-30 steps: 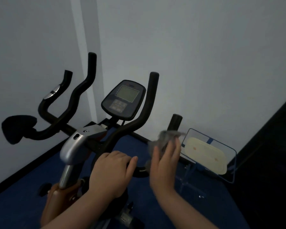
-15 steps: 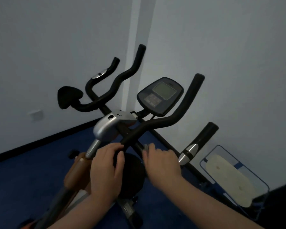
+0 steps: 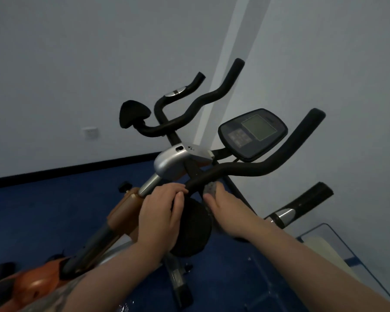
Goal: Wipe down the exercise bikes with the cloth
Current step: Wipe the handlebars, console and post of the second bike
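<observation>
An exercise bike stands in front of me with black foam handlebars, a silver stem cover and a console with a grey screen. My left hand grips the handlebar's inner end near the silver post, fingers curled over it. My right hand holds a grey cloth and presses it against the near right bar beside the left hand. Most of the cloth is hidden under the hand. A black round pad sits below both hands.
The bike's orange frame runs down to the lower left. A clear plastic stand with a pale sheet lies on the blue floor at the lower right. White walls meet in a corner behind the bike. A wall socket sits at left.
The view swung left and tilted. My right hand brought the cloth down from beside the right grip to the bar's inner end, close to my left hand, which kept its grip.
</observation>
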Available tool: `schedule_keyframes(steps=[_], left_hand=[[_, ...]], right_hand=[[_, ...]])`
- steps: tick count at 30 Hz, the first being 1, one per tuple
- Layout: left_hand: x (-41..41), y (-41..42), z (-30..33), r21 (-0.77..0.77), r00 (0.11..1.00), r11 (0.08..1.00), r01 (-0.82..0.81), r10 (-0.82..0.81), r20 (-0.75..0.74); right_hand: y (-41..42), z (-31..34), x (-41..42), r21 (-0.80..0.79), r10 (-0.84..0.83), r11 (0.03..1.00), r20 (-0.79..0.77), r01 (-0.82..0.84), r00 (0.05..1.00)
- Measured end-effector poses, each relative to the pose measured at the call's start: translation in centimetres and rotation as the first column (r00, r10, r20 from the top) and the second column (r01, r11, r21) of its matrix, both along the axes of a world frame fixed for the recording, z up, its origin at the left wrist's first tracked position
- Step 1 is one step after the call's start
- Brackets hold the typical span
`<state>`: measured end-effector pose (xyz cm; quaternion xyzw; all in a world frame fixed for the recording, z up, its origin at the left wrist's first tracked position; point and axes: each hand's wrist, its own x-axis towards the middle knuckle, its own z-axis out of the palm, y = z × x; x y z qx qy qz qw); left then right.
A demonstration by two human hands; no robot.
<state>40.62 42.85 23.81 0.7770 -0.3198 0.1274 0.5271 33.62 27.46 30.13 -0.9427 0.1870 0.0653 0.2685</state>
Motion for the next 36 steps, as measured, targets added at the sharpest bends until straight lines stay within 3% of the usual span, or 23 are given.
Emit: schedule_keyframes(steps=[2,4,9,12,14,18,24,27,29,31,34,36], left_hand=[[0.0,0.0,0.0,0.018,1.000,1.000,-0.006,0.006,0.000],[0.1,0.0,0.1,0.024,1.000,0.999,-0.021,0.021,0.014],[0.0,0.0,0.6,0.131,0.995,0.989,-0.073,0.063,0.080],[0.3,0.2,1.5,0.277,0.976,0.958,-0.074,0.012,0.219],[0.9,-0.6,2.6,0.376,0.961,0.925,-0.047,-0.061,0.271],[1.1,-2.8,4.0,0.450,0.967,0.889,-0.086,-0.034,0.251],[0.8,-2.6,3.0,0.356,0.968,0.930,-0.092,0.001,0.250],[0.9,-2.3,3.0,0.346,0.971,0.937,-0.046,-0.040,0.237],[0.9,-2.2,3.0,0.351,0.970,0.936,-0.033,-0.054,0.235],[0.9,-2.1,3.2,0.366,0.971,0.930,-0.019,-0.071,0.230],[1.0,-2.2,3.4,0.400,0.946,0.916,-0.011,-0.120,0.301],[0.9,-2.2,3.4,0.444,0.914,0.896,-0.026,-0.158,0.373]], right_hand=[[-0.2,-0.3,-1.8,-0.153,0.092,0.983,-0.060,-0.100,0.994],[-0.7,-0.3,-2.1,-0.184,0.132,0.972,-0.098,-0.148,0.986],[-0.9,0.0,1.5,0.103,-0.020,0.995,-0.007,0.021,1.000],[-1.2,-0.4,-0.7,-0.135,0.113,0.983,-0.087,-0.124,0.990],[-1.7,-0.4,-2.1,-0.310,0.201,0.914,-0.216,-0.263,0.955],[-1.9,0.3,-0.7,-0.427,0.289,0.810,-0.307,-0.403,0.907],[0.8,-1.1,-3.5,-0.609,0.137,0.779,-0.067,-0.149,0.988],[0.0,-0.6,-7.6,-0.720,0.358,0.656,0.034,-0.226,0.933],[-3.0,0.4,-9.2,-0.773,0.419,0.607,0.115,-0.184,0.901],[-4.7,0.9,-9.6,-0.750,0.320,0.661,0.283,0.000,0.904],[-1.5,-1.8,-8.3,-0.556,0.043,0.763,0.551,0.328,0.833],[0.3,-4.4,-8.4,-0.630,0.143,0.731,0.517,0.262,0.844]])
